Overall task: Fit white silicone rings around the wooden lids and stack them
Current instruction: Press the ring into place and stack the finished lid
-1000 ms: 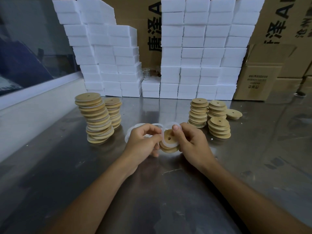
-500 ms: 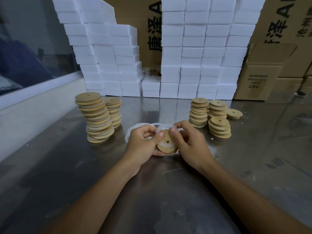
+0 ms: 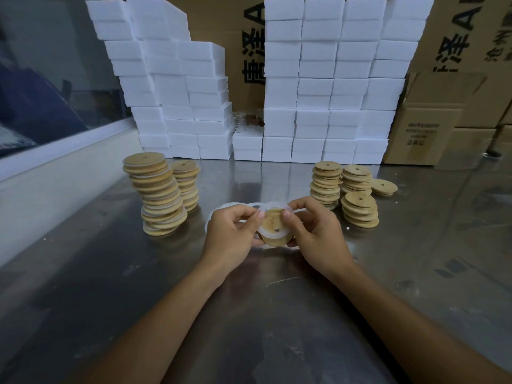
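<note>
Between the hands, just above the desk (image 3: 249, 314): one wooden lid (image 3: 274, 224), tilted toward the camera, with a white silicone ring (image 3: 273, 234) partly seated round its rim. Left hand (image 3: 235, 234) pinches the lid's left edge and the ring, thumb on top. Right hand (image 3: 315, 231) grips the right edge, thumb pressing on the lid's face near the ring. The ring looks on along the near edge; whether it sits all the way round cannot be told.

Behind the left hand, touching its knuckles: loose rings (image 3: 230, 207), a small heap lying flat on the desk, count unclear.

Well to the left of the left hand: tall stack (image 3: 156, 198), leaning, white bands showing between the lids, so judged finished. Just behind it, second stack (image 3: 186, 185), lower, also judged ringed.

To the right of the right hand: three bare stacks (image 3: 346, 189), no white visible between lids, judged still to do. Beyond them, single lid (image 3: 383, 187) lying alone.

Progress, as judged: roughly half done; the current lid is mid-fitting and has yet to go on a stack.

Containers: white boxes (image 3: 327, 79) stacked in two blocks far beyond both hands, all closed, contents unseen. Cardboard cartons (image 3: 426, 134) to the far right, closed. Between the white blocks, something clear, perhaps glass jars (image 3: 243, 120), too small to tell.
</note>
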{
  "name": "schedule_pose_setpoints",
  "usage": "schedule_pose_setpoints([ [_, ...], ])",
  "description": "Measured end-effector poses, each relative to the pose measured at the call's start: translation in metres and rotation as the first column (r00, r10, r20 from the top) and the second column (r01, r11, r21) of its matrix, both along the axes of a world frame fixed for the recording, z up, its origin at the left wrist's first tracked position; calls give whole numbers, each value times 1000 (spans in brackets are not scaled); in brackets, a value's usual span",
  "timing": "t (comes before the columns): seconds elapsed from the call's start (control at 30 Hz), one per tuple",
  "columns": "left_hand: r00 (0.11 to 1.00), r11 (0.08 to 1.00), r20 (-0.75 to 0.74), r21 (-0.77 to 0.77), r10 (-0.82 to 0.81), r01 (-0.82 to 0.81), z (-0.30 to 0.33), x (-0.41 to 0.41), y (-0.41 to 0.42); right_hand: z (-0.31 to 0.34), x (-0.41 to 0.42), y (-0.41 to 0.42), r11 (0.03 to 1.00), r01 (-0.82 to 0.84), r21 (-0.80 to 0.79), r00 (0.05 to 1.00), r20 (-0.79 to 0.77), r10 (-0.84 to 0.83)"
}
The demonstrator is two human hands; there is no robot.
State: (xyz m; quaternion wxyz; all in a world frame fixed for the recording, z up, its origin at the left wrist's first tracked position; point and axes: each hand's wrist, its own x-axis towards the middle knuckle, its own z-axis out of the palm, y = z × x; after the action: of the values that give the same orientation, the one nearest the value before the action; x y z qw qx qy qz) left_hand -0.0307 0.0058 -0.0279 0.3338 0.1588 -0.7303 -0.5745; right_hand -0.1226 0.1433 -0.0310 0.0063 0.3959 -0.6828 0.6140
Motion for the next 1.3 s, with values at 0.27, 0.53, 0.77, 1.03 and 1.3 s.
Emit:
schedule_pose_setpoints([
  [0.27,1000,999,-21,46,-12,13,1,2,-2,-2,-3,0,1000,16,19,999,33,-17],
  [0.53,1000,999,-29,40,-6,7,3,3,0,-2,-3,0,1000,5,6,999,37,-5],
  [0.77,1000,997,2,72,31,-31,4,3,0,-1,-3,-1,1000,5,26,998,60,-7],
  [1.03,996,987,66,144,62,-71,3,1,-2,0,-3,-2,999,14,29,985,169,-18],
  [1.3,995,988,74,135,67,-76,4,2,0,4,-3,0,1000,-15,19,960,281,9],
])
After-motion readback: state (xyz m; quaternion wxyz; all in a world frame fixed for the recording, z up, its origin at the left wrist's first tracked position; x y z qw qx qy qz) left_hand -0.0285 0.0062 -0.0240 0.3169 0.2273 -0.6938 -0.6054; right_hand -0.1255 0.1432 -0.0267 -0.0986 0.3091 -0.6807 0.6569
